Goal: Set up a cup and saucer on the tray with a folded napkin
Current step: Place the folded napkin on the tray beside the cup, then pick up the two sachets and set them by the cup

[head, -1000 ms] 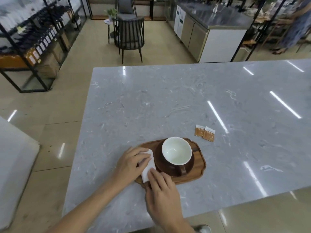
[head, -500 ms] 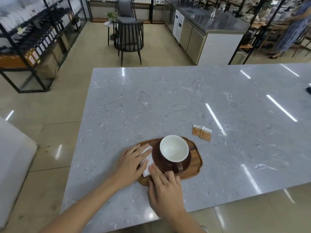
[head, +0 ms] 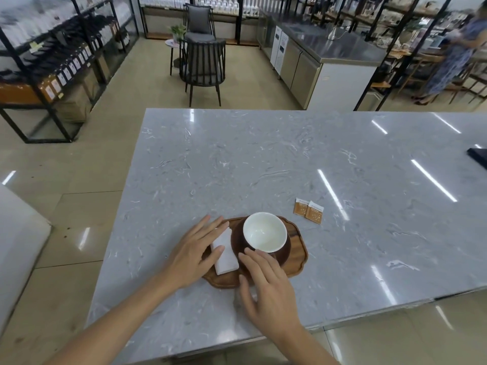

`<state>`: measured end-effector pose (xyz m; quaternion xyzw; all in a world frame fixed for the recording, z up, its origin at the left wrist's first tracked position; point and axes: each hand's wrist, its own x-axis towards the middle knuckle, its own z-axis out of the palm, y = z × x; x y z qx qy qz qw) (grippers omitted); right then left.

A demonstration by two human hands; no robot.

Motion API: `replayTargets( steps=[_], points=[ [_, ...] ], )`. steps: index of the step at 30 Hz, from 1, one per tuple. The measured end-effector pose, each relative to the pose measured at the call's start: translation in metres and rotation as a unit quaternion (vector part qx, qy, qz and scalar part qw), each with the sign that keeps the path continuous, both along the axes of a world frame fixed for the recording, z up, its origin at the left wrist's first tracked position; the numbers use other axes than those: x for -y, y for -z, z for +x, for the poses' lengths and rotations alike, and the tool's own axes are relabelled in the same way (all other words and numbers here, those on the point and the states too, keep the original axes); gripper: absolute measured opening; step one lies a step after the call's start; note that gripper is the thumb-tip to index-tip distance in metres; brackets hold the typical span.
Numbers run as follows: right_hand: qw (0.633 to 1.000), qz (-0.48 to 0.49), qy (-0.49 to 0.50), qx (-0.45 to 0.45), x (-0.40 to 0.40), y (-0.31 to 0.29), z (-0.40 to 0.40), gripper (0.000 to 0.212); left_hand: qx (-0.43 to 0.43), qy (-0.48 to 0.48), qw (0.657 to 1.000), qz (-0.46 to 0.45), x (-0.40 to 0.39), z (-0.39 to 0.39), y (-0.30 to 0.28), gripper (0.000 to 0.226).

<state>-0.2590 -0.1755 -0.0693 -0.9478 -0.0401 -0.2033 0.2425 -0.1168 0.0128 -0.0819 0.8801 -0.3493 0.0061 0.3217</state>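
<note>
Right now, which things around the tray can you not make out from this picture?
- Cup handle: head view, hidden under the right hand.
- Saucer: mostly covered by the cup.
- Napkin: left edge under the left hand; folds unclear.
- Two sachets: print too small.
- Dark object: cut off by the right edge.

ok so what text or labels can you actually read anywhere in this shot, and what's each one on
Nothing can be quoted.
Two brown sachets on the marble table: print on their white strips, too small to read.
Tags on the shelf goods at left: blurred.
Sheets on the white cabinet door: blurred.
</note>
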Motion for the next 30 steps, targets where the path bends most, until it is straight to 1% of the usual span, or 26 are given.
replayTargets(
  steps=[3, 9, 13, 17, 19, 22, 26, 30],
  points=[
    [0.999, 0.017, -0.012, 0.028, 0.014, -0.015, 0.005, 0.036, 0.026, -0.007, 1.0, -0.008, 0.009, 0.002, -0.016, 0.051],
    [0.998, 0.005, -0.014, 0.061, 0.057, -0.038, 0.019, 0.035, 0.081, -0.028, 0.996, -0.009, 0.047, 0.0, -0.058, 0.046],
    [0.998, -0.005, 0.005, 0.055, 0.103, -0.047, 0.034, 0.033, 0.108, -0.041, 0.993, -0.007, 0.079, 0.004, -0.078, 0.043],
    [0.997, -0.005, 0.054, 0.046, 0.157, -0.043, 0.054, 0.034, 0.103, -0.066, 0.992, -0.002, 0.112, 0.015, -0.086, 0.038],
    [0.997, -0.007, 0.074, 0.011, 0.184, -0.036, 0.068, 0.03, 0.087, -0.072, 0.993, 0.026, 0.131, 0.022, -0.087, 0.035],
    [0.993, 0.011, 0.092, -0.075, 0.222, -0.023, 0.091, 0.026, 0.046, -0.066, 0.994, 0.08, 0.16, 0.035, -0.084, 0.035],
    [0.979, 0.038, 0.092, -0.176, 0.263, -0.004, 0.119, 0.044, 0.001, -0.065, 0.99, 0.124, 0.198, 0.049, -0.08, 0.036],
    [0.969, 0.045, 0.07, -0.23, 0.282, 0.016, 0.135, 0.062, -0.043, -0.071, 0.984, 0.16, 0.233, 0.058, -0.073, 0.037]
  ],
)
